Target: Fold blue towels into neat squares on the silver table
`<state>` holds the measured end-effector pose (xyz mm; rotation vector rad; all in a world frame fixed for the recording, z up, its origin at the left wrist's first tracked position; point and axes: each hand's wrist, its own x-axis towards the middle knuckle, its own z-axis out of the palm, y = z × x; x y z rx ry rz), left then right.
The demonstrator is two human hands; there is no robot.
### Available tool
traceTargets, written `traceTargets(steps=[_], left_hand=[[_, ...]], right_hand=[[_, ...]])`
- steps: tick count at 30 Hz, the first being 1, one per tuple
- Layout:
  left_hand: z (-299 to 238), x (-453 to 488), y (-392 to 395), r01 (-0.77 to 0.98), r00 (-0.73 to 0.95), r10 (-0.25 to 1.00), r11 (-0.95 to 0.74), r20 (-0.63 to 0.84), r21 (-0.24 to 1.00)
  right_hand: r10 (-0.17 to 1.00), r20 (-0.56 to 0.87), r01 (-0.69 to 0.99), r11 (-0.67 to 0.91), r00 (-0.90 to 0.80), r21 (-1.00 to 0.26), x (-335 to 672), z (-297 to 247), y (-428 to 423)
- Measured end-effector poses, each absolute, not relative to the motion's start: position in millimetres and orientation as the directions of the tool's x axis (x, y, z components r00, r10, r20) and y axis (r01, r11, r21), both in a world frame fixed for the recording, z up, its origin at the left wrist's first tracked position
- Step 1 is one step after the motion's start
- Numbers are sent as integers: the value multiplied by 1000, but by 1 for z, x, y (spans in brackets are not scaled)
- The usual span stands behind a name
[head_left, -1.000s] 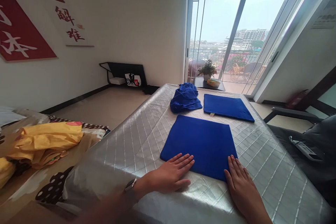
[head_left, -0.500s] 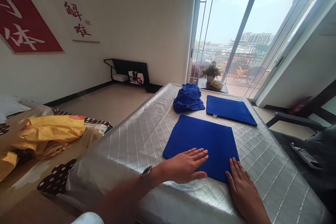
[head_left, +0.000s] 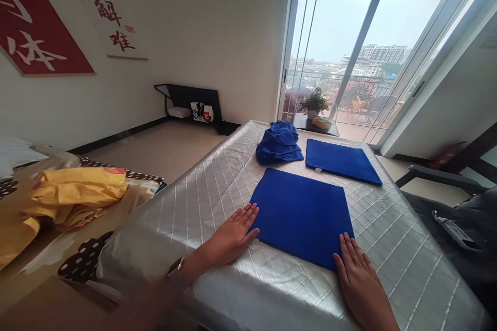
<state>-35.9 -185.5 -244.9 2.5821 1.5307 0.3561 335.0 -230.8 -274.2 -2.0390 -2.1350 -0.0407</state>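
A folded blue cloth [head_left: 303, 214] lies flat on a silver quilted table [head_left: 202, 201]. My left hand [head_left: 233, 235] rests flat on the table with fingers stretched out, touching the cloth's near left corner. My right hand [head_left: 355, 274] lies flat and open too, its fingertips at the cloth's near right corner. Neither hand holds anything. Farther back sit a second folded blue cloth [head_left: 340, 160] and a crumpled pile of blue cloths [head_left: 279, 144].
Yellow fabric [head_left: 73, 194] lies on a patterned surface to the left. A small dark table with a potted plant [head_left: 315, 103] stands past the table's far end by the glass doors. A dark chair [head_left: 450, 201] is at the right.
My left hand has slid left off the top of the cloth to its near left corner. My right hand has stayed at the near right corner.
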Motion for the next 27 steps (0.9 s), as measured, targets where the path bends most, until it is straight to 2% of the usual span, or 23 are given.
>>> traceTargets(steps=[9, 17, 22, 27], left_hand=[[-243, -35, -193, 872, 401, 904, -426, 147, 241], [-251, -38, -192, 874, 379, 908, -415, 180, 252], [-250, -38, -193, 877, 377, 908, -413, 180, 245], [-250, -38, -193, 879, 385, 899, -426, 207, 215]], right_hand=[[988, 133, 995, 87, -80, -47, 340, -272, -229], [991, -47, 977, 129, -123, 171, 349, -234, -210], [987, -25, 980, 159, -157, 122, 330, -211, -174], [999, 23, 999, 32, -33, 40, 318, -232, -150]])
